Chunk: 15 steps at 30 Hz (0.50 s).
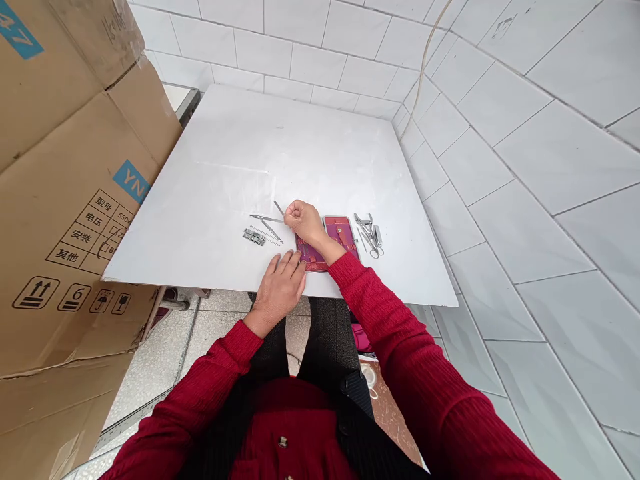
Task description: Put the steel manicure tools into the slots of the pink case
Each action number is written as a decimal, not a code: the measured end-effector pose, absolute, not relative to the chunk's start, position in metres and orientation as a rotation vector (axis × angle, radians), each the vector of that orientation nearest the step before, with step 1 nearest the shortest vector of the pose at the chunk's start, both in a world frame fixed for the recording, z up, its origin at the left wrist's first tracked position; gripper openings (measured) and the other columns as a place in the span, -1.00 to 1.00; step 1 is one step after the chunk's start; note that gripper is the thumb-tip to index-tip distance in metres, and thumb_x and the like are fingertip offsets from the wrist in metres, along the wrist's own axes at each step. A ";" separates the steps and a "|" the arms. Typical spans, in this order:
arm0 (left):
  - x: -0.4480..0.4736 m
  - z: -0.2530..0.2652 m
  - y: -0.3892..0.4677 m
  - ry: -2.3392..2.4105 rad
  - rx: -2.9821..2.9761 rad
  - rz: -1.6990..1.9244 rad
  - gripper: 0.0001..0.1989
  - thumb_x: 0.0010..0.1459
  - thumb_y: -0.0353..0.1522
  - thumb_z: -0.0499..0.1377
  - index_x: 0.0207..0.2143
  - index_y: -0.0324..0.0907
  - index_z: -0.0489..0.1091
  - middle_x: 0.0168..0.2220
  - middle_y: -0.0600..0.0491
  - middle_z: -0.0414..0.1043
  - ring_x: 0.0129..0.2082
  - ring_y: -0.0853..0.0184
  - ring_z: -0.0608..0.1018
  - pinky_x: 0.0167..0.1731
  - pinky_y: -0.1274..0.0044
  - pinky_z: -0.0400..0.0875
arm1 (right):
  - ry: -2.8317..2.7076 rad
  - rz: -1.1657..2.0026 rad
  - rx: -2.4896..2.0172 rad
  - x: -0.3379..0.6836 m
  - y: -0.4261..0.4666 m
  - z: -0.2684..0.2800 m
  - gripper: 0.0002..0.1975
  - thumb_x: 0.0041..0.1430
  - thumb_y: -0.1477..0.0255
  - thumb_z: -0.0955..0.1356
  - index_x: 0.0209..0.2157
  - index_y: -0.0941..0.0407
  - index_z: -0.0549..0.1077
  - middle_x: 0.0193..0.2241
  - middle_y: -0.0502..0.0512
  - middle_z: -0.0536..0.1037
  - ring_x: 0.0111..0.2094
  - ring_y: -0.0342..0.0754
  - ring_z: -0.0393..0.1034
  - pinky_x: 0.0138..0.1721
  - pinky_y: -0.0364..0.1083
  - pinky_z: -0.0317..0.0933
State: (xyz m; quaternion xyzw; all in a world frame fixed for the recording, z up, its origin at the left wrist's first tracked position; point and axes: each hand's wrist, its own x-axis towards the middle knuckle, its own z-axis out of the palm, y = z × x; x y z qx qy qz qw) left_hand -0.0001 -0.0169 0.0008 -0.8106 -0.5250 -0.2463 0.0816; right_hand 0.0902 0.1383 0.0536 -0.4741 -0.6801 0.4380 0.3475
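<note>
A manicure case [339, 225] with a red and purple lining lies open near the table's front edge. My right hand [304, 221] is closed in a pinch above its left part, hiding some of it. From the fingertips a slim metal manicure tool [279, 207] sticks out to the upper left. My left hand [283, 283] rests with fingers stretched out at the table edge, its fingertips beside the case's lower left corner. Left of the case lie thin metal tools [270, 229] and a small patterned metal piece [254, 237]. To its right is a cluster of scissors and clippers [369, 235].
The white tabletop [300, 147] meets a tiled wall [320, 67] at the back, with another tiled wall on the right. A large cardboard box [75, 200] stands close on the left. A pale cable [425, 60] hangs in the corner.
</note>
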 end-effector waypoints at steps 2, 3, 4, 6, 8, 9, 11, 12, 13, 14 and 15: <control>0.000 0.000 -0.017 -1.555 -2.409 -0.735 -0.66 0.39 -0.41 0.05 0.12 -0.29 0.46 0.22 -0.23 0.46 0.25 0.04 0.48 0.25 0.17 0.33 | -1.691 1.237 -1.201 0.092 0.138 0.050 -0.94 0.03 0.52 0.32 -0.43 0.08 0.34 -0.55 -0.13 0.40 -0.53 -0.19 0.26 -0.47 -0.19 0.15; 0.000 0.000 -0.017 -1.551 -2.405 -0.735 -0.66 0.40 -0.41 0.05 0.12 -0.29 0.46 0.22 -0.23 0.46 0.25 0.04 0.48 0.25 0.17 0.33 | -1.663 1.275 -1.189 0.094 0.138 0.048 -0.94 0.01 0.52 0.33 -0.41 0.09 0.36 -0.54 -0.13 0.41 -0.53 -0.19 0.27 -0.47 -0.20 0.15; 0.000 0.000 -0.016 -1.549 -2.404 -0.735 -0.66 0.40 -0.41 0.05 0.12 -0.29 0.46 0.22 -0.23 0.46 0.25 0.04 0.48 0.25 0.17 0.33 | -1.641 1.302 -1.177 0.096 0.138 0.046 -0.91 -0.01 0.52 0.33 -0.38 0.10 0.39 -0.54 -0.12 0.43 -0.52 -0.19 0.29 -0.47 -0.20 0.16; 0.000 0.001 -0.016 -1.551 -2.408 -0.734 -0.67 0.39 -0.41 0.05 0.12 -0.28 0.47 0.22 -0.22 0.46 0.24 0.04 0.48 0.25 0.17 0.33 | -1.605 1.327 -1.158 0.101 0.138 0.044 -0.86 -0.03 0.51 0.35 -0.34 0.12 0.42 -0.53 -0.12 0.47 -0.52 -0.19 0.31 -0.45 -0.20 0.18; 0.000 0.001 -0.016 -1.557 -2.418 -0.736 -0.67 0.39 -0.41 0.06 0.12 -0.27 0.47 0.22 -0.22 0.46 0.25 0.04 0.48 0.25 0.16 0.33 | -1.578 1.329 -1.148 0.107 0.139 0.043 -0.82 -0.03 0.48 0.36 -0.30 0.13 0.43 -0.54 -0.13 0.49 -0.53 -0.20 0.30 -0.45 -0.20 0.18; 0.000 0.001 -0.016 -1.561 -2.421 -0.736 -0.67 0.39 -0.41 0.06 0.12 -0.27 0.46 0.22 -0.22 0.46 0.25 0.04 0.48 0.25 0.16 0.33 | -1.569 1.329 -1.146 0.109 0.139 0.043 -0.80 -0.03 0.47 0.37 -0.27 0.13 0.43 -0.55 -0.13 0.50 -0.54 -0.20 0.29 -0.45 -0.20 0.18; 0.000 0.002 -0.016 -1.563 -2.422 -0.732 -0.66 0.39 -0.41 0.05 0.12 -0.28 0.46 0.22 -0.22 0.46 0.24 0.04 0.48 0.25 0.16 0.33 | -1.550 1.339 -1.140 0.114 0.138 0.045 -0.70 -0.03 0.46 0.40 -0.18 0.13 0.43 -0.55 -0.15 0.52 -0.56 -0.21 0.27 -0.46 -0.19 0.18; 0.000 0.002 -0.016 -1.561 -2.420 -0.728 -0.66 0.39 -0.41 0.05 0.12 -0.28 0.46 0.22 -0.22 0.46 0.24 0.04 0.48 0.25 0.16 0.34 | -1.537 1.350 -1.131 0.116 0.138 0.046 -0.65 -0.04 0.45 0.41 -0.14 0.14 0.43 -0.56 -0.15 0.53 -0.57 -0.21 0.26 -0.46 -0.19 0.18; 0.000 0.002 -0.016 -1.560 -2.418 -0.724 -0.66 0.39 -0.41 0.05 0.12 -0.28 0.46 0.22 -0.22 0.46 0.24 0.04 0.48 0.25 0.16 0.34 | -1.520 1.367 -1.121 0.118 0.137 0.047 -0.61 -0.04 0.45 0.42 -0.10 0.14 0.43 -0.56 -0.15 0.54 -0.58 -0.21 0.25 -0.47 -0.19 0.18; 0.000 0.002 -0.016 -1.561 -2.418 -0.722 -0.66 0.39 -0.41 0.05 0.12 -0.28 0.46 0.22 -0.21 0.46 0.24 0.04 0.48 0.25 0.16 0.34 | -1.504 1.387 -1.111 0.119 0.136 0.047 -0.60 -0.05 0.44 0.43 -0.10 0.14 0.44 -0.55 -0.14 0.55 -0.58 -0.21 0.25 -0.47 -0.19 0.18; 0.000 0.002 -0.016 -1.565 -2.421 -0.722 -0.66 0.39 -0.41 0.05 0.12 -0.28 0.46 0.23 -0.21 0.46 0.24 0.04 0.48 0.25 0.16 0.33 | -1.489 1.409 -1.105 0.120 0.135 0.047 -0.62 -0.06 0.44 0.44 -0.12 0.15 0.45 -0.54 -0.12 0.55 -0.58 -0.22 0.26 -0.47 -0.20 0.18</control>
